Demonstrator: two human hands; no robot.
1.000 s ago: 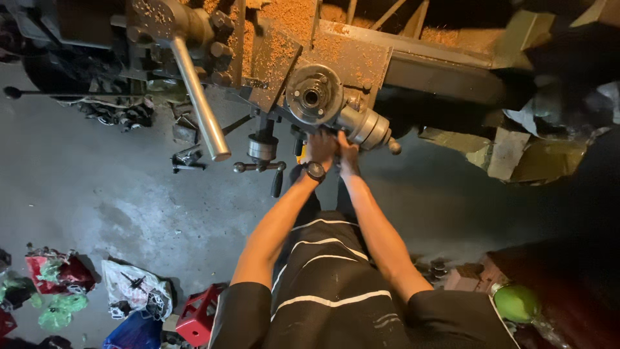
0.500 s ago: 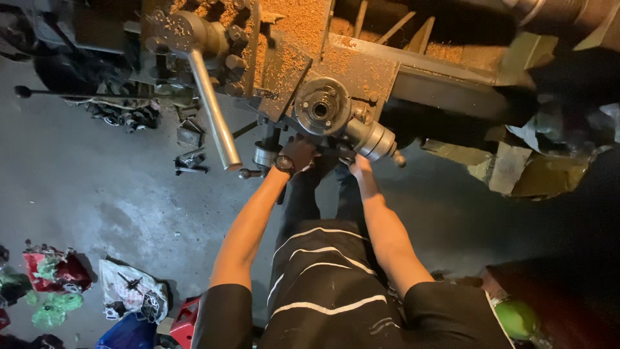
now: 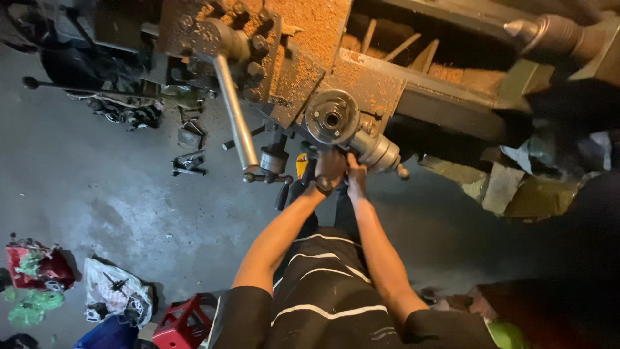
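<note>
**Rusty metal hub, 2 hands close beneath it**

Steel and sawdust everywhere above the hands: a chip-strewn machine body (image 3: 310,39), with a round flanged hub (image 3: 332,118) jutting out just above the knuckles. Left hand (image 3: 330,169) and right hand (image 3: 356,178) raised side by side, touching, directly under that hub and beside its grey cylindrical barrel (image 3: 374,150). Fingers curled, but hard to tell whether clamped on a part or merely pressed against it; too small and shadowed to say. Dark watch (image 3: 323,187) on the left wrist. Left of the left hand, a long steel lever (image 3: 236,123) slanting down to a small crank (image 3: 274,161). Far below, concrete floor (image 3: 116,200) and a red stool (image 3: 184,323).

Judged as fitting or adjusting work at the hub's underside, mid-step. Calls next for a firm 2-handed hold and clearance from the lever.
</note>
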